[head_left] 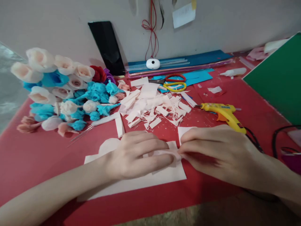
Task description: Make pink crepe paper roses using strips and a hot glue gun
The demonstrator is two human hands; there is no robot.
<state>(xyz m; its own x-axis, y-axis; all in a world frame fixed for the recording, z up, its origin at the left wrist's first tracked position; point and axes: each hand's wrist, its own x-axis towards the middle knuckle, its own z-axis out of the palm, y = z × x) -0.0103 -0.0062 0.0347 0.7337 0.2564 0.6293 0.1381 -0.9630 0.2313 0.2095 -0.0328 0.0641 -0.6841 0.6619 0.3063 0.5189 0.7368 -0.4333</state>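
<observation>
My left hand [141, 153] lies over a pale pink paper sheet [162, 180] near the table's front. Between its thumb and fingers is a small folded strip of pale pink paper [162, 153]. My right hand [218, 150] is closed, its fingertips pinching the strip's right end. Another small pale piece of paper [184, 131] shows just behind the right fingertips. A rounded paper piece [109, 146] sticks out behind my left wrist. My left palm hides part of the sheet.
Paper flowers [70, 91] crowd the left side. Paper scraps [155, 106] lie behind my hands, with scissors [174, 82] beyond. On the right are a yellow glue gun [223, 114], a white glue bottle [234, 72] and a green board [277, 78]. A black phone-like slab [107, 47] leans on the wall.
</observation>
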